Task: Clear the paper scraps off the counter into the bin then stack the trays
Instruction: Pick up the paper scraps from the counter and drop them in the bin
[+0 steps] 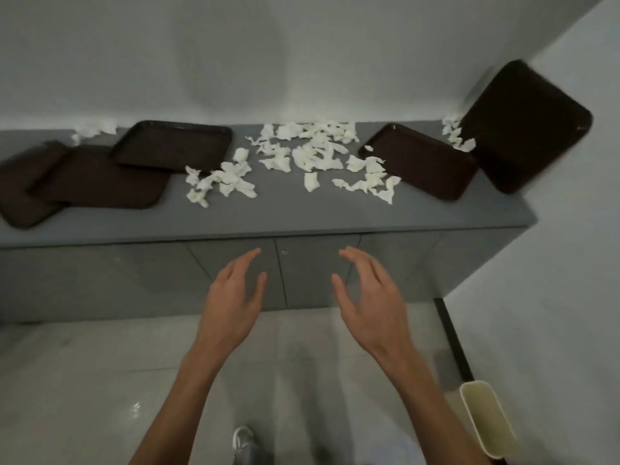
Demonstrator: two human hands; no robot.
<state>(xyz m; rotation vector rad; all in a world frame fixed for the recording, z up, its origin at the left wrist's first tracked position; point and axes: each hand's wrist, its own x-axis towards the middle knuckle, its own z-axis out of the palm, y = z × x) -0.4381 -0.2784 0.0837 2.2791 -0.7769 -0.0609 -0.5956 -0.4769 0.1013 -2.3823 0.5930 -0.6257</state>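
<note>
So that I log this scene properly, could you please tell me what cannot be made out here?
All in the head view:
- bin: contents cannot be told at this steep angle in dim light.
- leftmost tray: cut off by the left edge and overlapped by the neighbouring tray.
- paper scraps beside the leaning tray: any behind it are hidden by that tray.
- shoe: cut off by the bottom edge.

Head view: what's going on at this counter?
A person stands before the counter, left hand and right hand open, holding nothing. Paper scraps lie strewn across it among five dark trays, one leaning on the wall. The bin stands on the floor at right. Nothing looks cleared yet.
</note>
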